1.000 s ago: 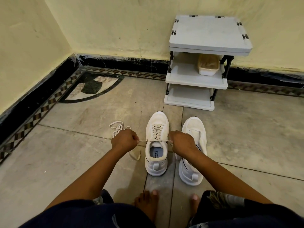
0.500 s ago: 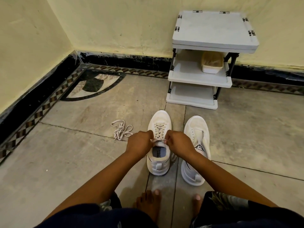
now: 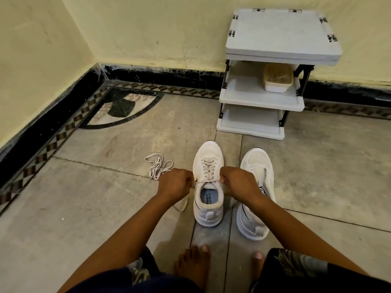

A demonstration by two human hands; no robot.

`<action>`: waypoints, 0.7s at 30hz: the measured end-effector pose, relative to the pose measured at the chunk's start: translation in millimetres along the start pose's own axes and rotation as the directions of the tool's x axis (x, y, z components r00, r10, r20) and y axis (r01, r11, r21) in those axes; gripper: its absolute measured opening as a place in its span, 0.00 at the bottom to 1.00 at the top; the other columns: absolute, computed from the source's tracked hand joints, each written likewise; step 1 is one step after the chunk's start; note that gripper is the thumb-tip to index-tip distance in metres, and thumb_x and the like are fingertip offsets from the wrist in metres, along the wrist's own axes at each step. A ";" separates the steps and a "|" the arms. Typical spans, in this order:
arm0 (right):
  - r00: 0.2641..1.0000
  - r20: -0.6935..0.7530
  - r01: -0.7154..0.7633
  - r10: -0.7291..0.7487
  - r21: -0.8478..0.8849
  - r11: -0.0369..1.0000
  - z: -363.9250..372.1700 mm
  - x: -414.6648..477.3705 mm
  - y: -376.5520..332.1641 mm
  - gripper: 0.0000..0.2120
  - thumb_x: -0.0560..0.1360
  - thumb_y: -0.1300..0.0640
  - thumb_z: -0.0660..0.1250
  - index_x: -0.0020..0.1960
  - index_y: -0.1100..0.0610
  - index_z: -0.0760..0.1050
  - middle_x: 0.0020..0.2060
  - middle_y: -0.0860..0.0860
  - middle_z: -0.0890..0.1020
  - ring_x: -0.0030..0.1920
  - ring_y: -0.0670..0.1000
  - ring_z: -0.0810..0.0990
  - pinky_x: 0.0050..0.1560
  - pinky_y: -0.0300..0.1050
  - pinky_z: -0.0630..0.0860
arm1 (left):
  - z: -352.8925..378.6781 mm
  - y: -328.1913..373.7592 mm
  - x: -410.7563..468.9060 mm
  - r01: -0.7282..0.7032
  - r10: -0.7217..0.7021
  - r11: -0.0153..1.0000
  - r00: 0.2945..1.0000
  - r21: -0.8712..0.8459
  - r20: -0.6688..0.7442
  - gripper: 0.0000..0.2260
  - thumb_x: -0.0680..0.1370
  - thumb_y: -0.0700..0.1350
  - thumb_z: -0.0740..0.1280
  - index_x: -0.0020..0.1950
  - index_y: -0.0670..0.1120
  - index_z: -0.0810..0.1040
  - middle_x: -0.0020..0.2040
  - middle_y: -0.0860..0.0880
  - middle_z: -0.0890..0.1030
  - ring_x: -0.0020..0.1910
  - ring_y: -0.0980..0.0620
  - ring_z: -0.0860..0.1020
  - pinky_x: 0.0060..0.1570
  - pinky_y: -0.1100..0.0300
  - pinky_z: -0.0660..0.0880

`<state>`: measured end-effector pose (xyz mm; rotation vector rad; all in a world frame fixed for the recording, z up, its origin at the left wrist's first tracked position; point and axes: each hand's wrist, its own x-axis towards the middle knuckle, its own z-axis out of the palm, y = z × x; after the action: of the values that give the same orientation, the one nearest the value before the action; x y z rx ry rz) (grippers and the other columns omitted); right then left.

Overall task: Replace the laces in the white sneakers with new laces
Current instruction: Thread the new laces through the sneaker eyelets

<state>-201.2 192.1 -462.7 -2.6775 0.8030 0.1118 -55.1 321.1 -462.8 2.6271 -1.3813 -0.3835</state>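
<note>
Head view: L hand (image 3: 175, 185) & R hand (image 3: 239, 182) both curled tight, each pinching one end of the cream flat fabric lace (image 3: 206, 182), which runs taut across the collar of the white mesh sneaker w/ blue insole (image 3: 208, 151). The shoe stands upright on the grey stone floor (image 3: 105, 208) betw. our arms.

We judge this is the tightening/knot step. Next move needs the ends crossed w/o losing tension. Lacing looks even.

Second white sneaker (image 3: 257, 161), just to the R: no lace seen. Loose pale lace bundle (image 3: 157, 166) lies near L hand.

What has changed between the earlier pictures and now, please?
Half a second ago both hands met over the laced sneaker; now the left hand and right hand have pulled apart, each pinching the lace, which runs taut between them. The other sneaker and loose lace stayed put.
</note>
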 end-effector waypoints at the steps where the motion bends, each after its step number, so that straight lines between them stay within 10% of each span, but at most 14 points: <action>1: 1.000 0.018 -0.007 0.007 0.006 1.000 0.4 0.3 -0.1 0.06 0.76 0.54 0.63 0.51 0.56 0.71 0.50 0.54 0.80 0.49 0.56 0.77 0.42 0.42 0.66 | -1.0 0.3 0.2 0.011 -0.011 1.000 1.000 -0.007 0.017 0.05 0.76 0.49 0.65 0.46 0.53 0.81 0.45 0.52 0.83 0.47 0.50 0.79 0.42 0.59 0.71; 4: 0.981 0.183 -0.091 0.059 0.169 0.981 -4.0 1.3 1.1 0.08 0.80 0.54 0.58 0.45 0.56 0.70 0.52 0.58 0.79 0.49 0.57 0.76 0.43 0.42 0.65 | -6.1 0.1 1.0 0.084 -0.055 0.969 0.990 -0.231 0.127 0.04 0.76 0.46 0.67 0.44 0.48 0.81 0.43 0.51 0.82 0.43 0.53 0.78 0.42 0.61 0.71; 6: 0.951 0.294 -0.211 0.096 0.389 0.897 -10.6 3.8 2.3 0.12 0.80 0.54 0.57 0.44 0.59 0.73 0.51 0.59 0.78 0.48 0.56 0.76 0.45 0.44 0.67 | -13.7 5.1 -0.8 0.238 -0.099 0.762 0.962 -0.602 0.255 0.07 0.77 0.43 0.65 0.40 0.46 0.79 0.40 0.50 0.81 0.40 0.57 0.76 0.42 0.62 0.69; 15: 0.956 0.281 -0.286 0.082 0.956 0.067 -16.0 9.1 -17.7 0.14 0.82 0.57 0.54 0.48 0.61 0.77 0.40 0.54 0.81 0.43 0.52 0.79 0.52 0.45 0.74 | -25.7 32.7 11.9 0.338 -0.089 -0.152 0.931 -0.929 0.354 0.13 0.82 0.41 0.54 0.39 0.45 0.71 0.36 0.49 0.84 0.42 0.53 0.80 0.47 0.59 0.74; 21: 0.959 0.255 -0.263 0.126 0.963 0.054 -11.0 13.0 -19.7 0.13 0.81 0.54 0.56 0.43 0.57 0.74 0.35 0.51 0.77 0.36 0.48 0.75 0.46 0.41 0.74 | -9.3 33.0 19.9 0.346 -0.148 -0.033 0.926 -0.938 0.347 0.09 0.80 0.45 0.62 0.41 0.46 0.76 0.36 0.50 0.79 0.35 0.53 0.77 0.39 0.60 0.75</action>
<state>-179.8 196.9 -448.7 -1.1445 0.7580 -0.1978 -67.5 286.1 -448.9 1.4499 -0.1810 -1.1205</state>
